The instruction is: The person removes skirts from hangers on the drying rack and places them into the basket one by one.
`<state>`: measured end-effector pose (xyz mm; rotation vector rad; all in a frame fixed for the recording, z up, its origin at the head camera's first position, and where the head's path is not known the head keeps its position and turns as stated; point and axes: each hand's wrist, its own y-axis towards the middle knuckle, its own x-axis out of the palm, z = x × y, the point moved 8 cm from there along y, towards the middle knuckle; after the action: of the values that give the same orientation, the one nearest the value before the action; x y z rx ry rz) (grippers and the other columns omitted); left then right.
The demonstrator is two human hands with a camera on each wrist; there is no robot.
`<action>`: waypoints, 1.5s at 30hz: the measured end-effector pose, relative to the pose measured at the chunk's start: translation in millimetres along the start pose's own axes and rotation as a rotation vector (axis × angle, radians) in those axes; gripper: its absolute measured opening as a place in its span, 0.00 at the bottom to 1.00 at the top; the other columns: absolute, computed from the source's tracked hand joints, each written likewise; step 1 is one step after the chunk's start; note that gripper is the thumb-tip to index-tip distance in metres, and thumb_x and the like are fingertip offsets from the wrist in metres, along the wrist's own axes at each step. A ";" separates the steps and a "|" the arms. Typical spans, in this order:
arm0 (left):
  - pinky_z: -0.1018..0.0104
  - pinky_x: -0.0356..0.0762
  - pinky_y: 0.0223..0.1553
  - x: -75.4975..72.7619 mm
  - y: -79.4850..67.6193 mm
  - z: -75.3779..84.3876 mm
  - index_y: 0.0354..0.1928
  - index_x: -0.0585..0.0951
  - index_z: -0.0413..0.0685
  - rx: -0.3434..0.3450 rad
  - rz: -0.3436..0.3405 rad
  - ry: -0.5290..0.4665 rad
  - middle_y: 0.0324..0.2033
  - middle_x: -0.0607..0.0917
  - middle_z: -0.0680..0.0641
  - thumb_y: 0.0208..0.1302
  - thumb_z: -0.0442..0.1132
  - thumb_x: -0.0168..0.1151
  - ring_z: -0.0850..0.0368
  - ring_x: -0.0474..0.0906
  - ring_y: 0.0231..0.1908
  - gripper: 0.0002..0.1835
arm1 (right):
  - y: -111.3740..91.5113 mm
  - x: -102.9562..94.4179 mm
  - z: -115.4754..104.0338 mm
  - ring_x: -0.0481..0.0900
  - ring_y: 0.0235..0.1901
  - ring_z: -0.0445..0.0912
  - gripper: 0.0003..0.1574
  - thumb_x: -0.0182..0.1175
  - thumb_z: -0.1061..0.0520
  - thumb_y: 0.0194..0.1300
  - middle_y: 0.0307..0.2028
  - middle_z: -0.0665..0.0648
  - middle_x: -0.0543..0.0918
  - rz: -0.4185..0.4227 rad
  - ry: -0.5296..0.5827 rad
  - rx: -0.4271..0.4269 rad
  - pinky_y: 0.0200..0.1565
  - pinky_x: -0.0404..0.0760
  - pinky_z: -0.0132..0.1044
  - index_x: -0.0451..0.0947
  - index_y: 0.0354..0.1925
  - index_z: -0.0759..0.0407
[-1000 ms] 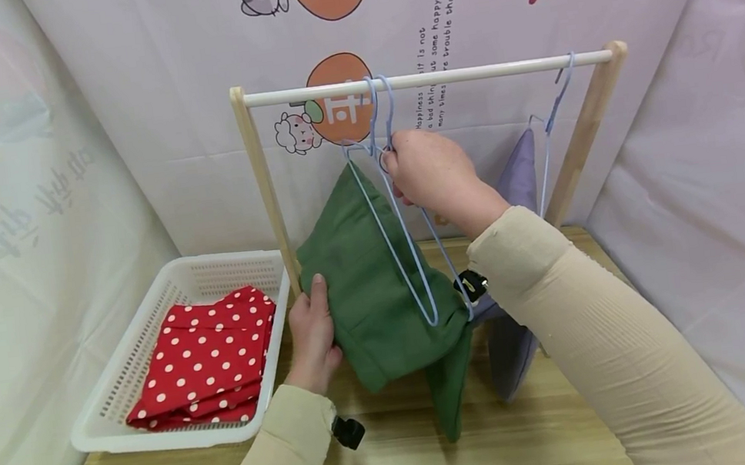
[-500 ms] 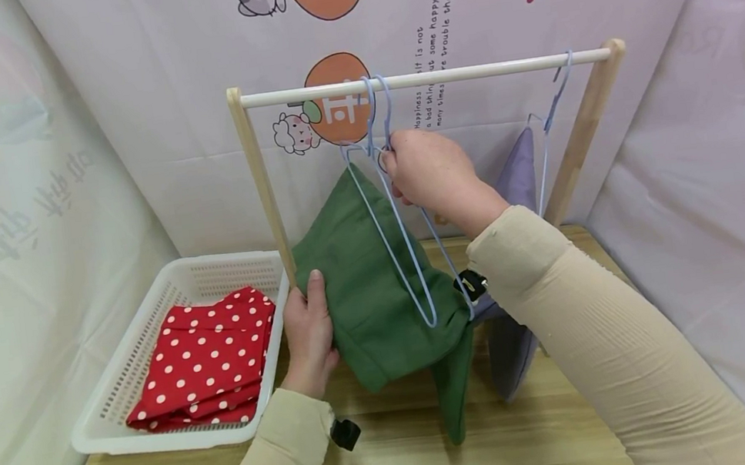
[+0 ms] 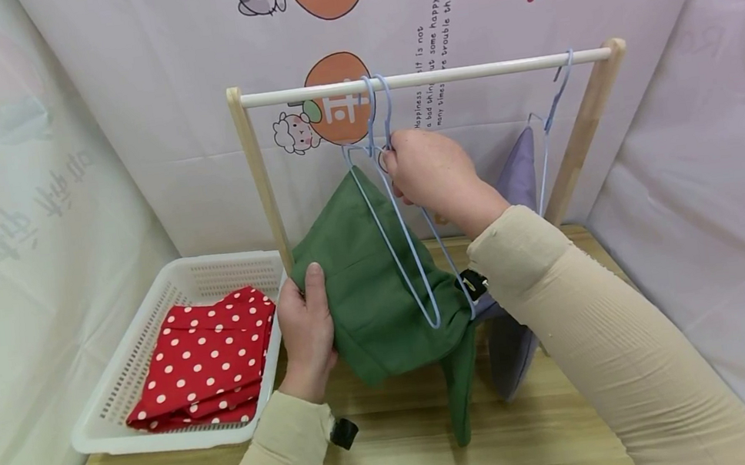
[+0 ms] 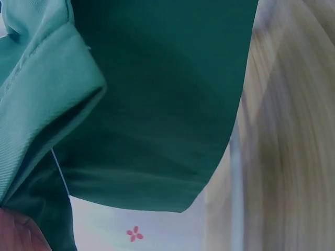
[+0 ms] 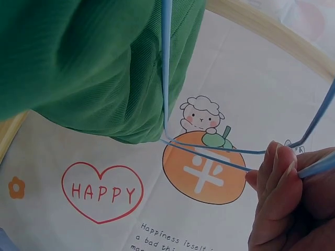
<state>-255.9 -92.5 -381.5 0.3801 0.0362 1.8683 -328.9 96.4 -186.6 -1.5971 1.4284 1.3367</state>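
My left hand (image 3: 308, 329) grips the left edge of a green garment (image 3: 372, 287), thumb on its front face. The garment hangs through a thin blue clothes hanger (image 3: 421, 288), one end dangling on the right; its exact kind is unclear. My right hand (image 3: 430, 167) pinches blue hanger wire just below the hooks. Two hooks sit close together on the white rod (image 3: 465, 74). In the right wrist view, my right fingertips (image 5: 280, 178) close around the wire, beside the green cloth (image 5: 115, 68). Green cloth (image 4: 167, 104) fills much of the left wrist view.
A wooden-sided rack (image 3: 255, 161) stands on the wood table (image 3: 401, 462). Further right, a purple garment (image 3: 515, 176) hangs on another blue hanger (image 3: 558, 97). At left, a white basket (image 3: 161, 444) holds red polka-dot cloth (image 3: 213, 357). Printed sheets enclose the back and sides.
My left hand has shifted slightly left and up with the green garment's edge. The garment's dangling end has swung a little right. My right hand stays at the hanger.
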 end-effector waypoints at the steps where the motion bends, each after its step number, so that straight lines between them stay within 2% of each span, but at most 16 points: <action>1: 0.63 0.85 0.49 0.1 -0.5 2.0 0.56 0.77 0.46 0.009 0.003 0.003 0.48 0.84 0.48 0.76 0.58 0.59 0.50 0.84 0.50 0.23 | 0.1 0.1 0.0 0.87 0.30 0.47 0.19 0.41 0.49 0.84 0.31 0.54 0.88 0.000 0.001 0.000 0.42 0.78 0.46 0.75 0.44 0.57; 17: 0.65 0.85 0.46 -3.2 -7.3 33.5 0.50 0.77 0.45 0.124 0.064 0.049 0.44 0.84 0.49 0.75 0.57 0.61 0.50 0.84 0.47 0.21 | 0.7 1.5 -0.4 0.88 0.31 0.46 0.19 0.41 0.49 0.84 0.32 0.54 0.89 -0.004 0.016 0.001 0.42 0.78 0.46 0.76 0.47 0.57; 29: 0.65 0.86 0.45 -5.5 -11.8 49.3 0.47 0.78 0.44 0.222 0.082 0.053 0.41 0.85 0.47 0.76 0.52 0.62 0.48 0.86 0.44 0.17 | 0.9 1.8 -1.5 0.86 0.31 0.48 0.19 0.41 0.50 0.84 0.30 0.55 0.87 -0.010 0.009 -0.008 0.40 0.77 0.45 0.76 0.46 0.57; 39: 0.66 0.85 0.43 -9.0 -15.9 58.0 0.45 0.77 0.46 0.236 0.103 0.084 0.39 0.84 0.48 0.76 0.52 0.61 0.49 0.85 0.43 0.15 | -0.3 1.5 -3.2 0.86 0.30 0.48 0.19 0.41 0.49 0.84 0.28 0.55 0.86 -0.013 0.018 -0.010 0.40 0.76 0.45 0.75 0.45 0.57; 45: 0.66 0.84 0.40 -10.2 -17.1 63.3 0.44 0.76 0.47 0.238 0.086 0.047 0.38 0.82 0.46 0.76 0.51 0.61 0.47 0.84 0.41 0.15 | -0.9 1.3 -4.1 0.86 0.30 0.47 0.19 0.42 0.49 0.84 0.28 0.55 0.87 -0.015 0.023 -0.011 0.40 0.76 0.45 0.75 0.44 0.57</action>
<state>-219.7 -106.6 -327.7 0.5071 0.2798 1.9636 -327.0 92.4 -186.7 -1.6323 1.4222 1.3237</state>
